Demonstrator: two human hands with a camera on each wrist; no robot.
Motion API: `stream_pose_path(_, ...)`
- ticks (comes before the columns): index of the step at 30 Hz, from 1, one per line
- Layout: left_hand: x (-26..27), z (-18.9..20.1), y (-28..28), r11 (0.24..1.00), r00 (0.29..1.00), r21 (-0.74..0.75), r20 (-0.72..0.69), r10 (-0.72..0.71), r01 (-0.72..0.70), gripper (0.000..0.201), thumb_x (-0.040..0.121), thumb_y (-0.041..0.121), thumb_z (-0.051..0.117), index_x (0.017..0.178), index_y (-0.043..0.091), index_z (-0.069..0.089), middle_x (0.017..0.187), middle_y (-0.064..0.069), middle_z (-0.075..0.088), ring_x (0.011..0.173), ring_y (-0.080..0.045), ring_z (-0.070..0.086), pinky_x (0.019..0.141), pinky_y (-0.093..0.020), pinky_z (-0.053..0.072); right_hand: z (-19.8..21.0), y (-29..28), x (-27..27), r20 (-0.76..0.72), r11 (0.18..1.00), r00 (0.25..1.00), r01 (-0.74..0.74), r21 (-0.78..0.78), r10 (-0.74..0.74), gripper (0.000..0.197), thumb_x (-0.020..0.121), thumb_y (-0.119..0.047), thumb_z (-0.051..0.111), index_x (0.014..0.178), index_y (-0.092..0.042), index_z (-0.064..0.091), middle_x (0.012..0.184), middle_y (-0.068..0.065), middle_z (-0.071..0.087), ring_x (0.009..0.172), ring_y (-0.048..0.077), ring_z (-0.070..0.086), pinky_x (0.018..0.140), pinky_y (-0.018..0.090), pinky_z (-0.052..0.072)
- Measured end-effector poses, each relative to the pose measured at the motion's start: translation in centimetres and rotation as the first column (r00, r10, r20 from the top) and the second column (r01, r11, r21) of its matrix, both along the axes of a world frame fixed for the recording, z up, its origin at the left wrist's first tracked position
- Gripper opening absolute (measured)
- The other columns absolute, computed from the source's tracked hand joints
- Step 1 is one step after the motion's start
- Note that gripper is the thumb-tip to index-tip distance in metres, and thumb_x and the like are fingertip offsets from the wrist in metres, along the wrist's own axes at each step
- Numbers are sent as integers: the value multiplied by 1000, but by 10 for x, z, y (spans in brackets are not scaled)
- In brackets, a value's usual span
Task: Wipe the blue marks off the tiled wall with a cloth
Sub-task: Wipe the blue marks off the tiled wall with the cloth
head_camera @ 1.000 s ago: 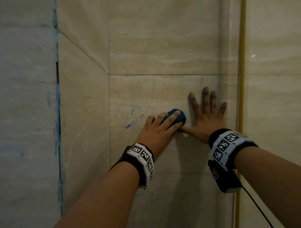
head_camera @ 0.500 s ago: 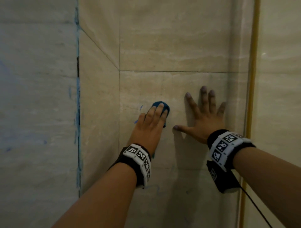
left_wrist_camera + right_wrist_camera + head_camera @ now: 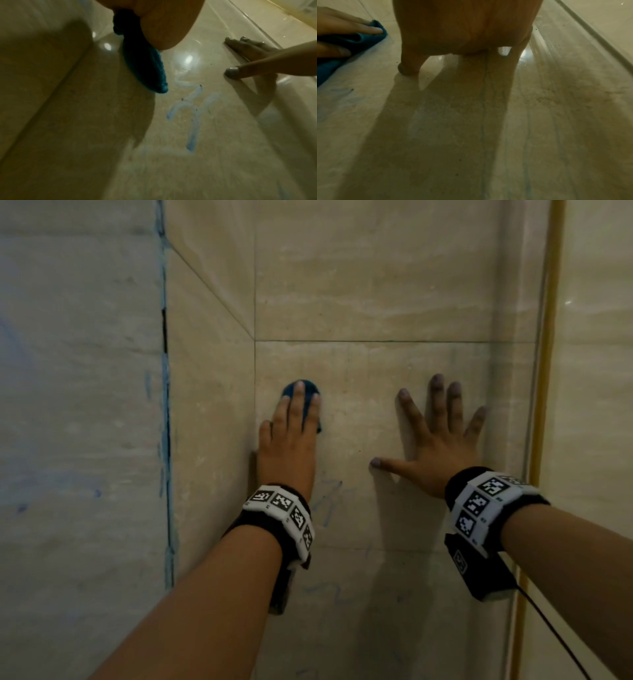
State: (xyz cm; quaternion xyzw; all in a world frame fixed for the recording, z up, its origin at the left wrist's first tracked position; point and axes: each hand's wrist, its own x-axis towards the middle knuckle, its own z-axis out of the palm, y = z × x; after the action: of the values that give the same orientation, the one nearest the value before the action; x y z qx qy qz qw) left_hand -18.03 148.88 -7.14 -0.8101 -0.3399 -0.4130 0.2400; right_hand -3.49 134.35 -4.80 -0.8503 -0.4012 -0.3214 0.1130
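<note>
Beige tiled wall (image 3: 394,285) is showing blue marks (image 3: 192,119) at six o'clock of my left hand (image 3: 291,440), whose straight fingers are pressing the cloth (image 3: 308,388) flat; right hand (image 3: 435,446) is bracing, fingers spread. I judge wiping incomplete.

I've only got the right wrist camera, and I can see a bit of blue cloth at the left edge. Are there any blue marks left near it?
Observer: Yes. The left wrist view shows a blue scribble on the tile just below the cloth, pale but plainly there.
Operator: Which hand has the cloth?
Observer: The left hand, fingers straight, pressing it against the wall.
Operator: Anything further left?
Observer: A blue line runs down the edge of the side wall on the left.
</note>
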Motion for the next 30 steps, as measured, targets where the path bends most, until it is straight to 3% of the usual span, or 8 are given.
stream_pose_path(3,0,-3,-2,997,996,-76,86,-21,28,82,97,3,39,148,17,-23,155,-6,-29,146,-26,-10,116,-35,16,0,0,0,-4,1000,1000,2,-5,-2,112,62,-92,28,130,-40,-44,133,2,-58,131,30,-44,106,62,-19)
stream_pose_path(8,8,-31,-9,978,978,-20,-12,-210,209,82,94,7,47,149,15,-14,156,-4,-22,147,-29,-1,113,-40,22,0,-1,-1,-2,1000,1000,-4,-4,4,112,62,-91,29,127,-41,-46,133,1,-58,131,30,-44,108,63,-17)
stream_pose_path(12,4,-32,-7,988,980,-49,-131,-152,147,85,96,7,43,146,19,-25,140,-3,-42,147,-27,-11,115,-39,14,0,-1,-2,-4,1000,1000,-1,-9,1,111,60,-92,25,126,-41,-48,134,2,-57,130,30,-44,108,64,-15)
stream_pose_path(18,-2,-21,-3,982,991,-174,121,-53,74,81,96,-2,34,147,19,-26,153,-7,-33,146,-26,-13,117,-34,13,0,-2,-1,2,1000,1000,-6,-23,6,111,60,-92,23,131,-39,-44,136,3,-55,132,30,-42,108,64,-14)
stream_pose_path(22,4,-30,-7,984,991,-146,93,-92,105,78,98,2,33,139,15,-32,147,-6,-40,146,-27,-14,117,-31,10,-1,-2,-1,-4,1000,1000,-25,-15,25,110,61,-92,24,129,-40,-45,136,2,-56,131,30,-43,108,64,-16)
stream_pose_path(26,10,-49,-8,964,963,-2,36,-266,267,58,90,22,41,146,8,33,154,-16,29,138,-33,29,99,-38,45,-1,-1,0,5,1000,1000,-21,-9,21,110,61,-91,23,128,-40,-46,136,2,-56,131,30,-43,108,63,-16)
stream_pose_path(27,10,-51,-7,961,961,8,3,-278,278,59,89,23,51,144,8,37,151,-16,34,136,-32,31,97,-39,47,-2,-1,0,9,1000,1000,-19,-7,19,110,61,-91,24,128,-40,-46,136,3,-55,132,30,-42,108,63,-16)
stream_pose_path(30,5,-46,-9,958,954,-58,-88,-285,281,77,95,18,53,153,16,2,158,-8,-11,147,-29,7,114,-37,25,-3,-1,1,13,1000,1000,-13,-2,13,109,60,-91,22,130,-40,-45,137,3,-54,133,30,-41,108,63,-14)
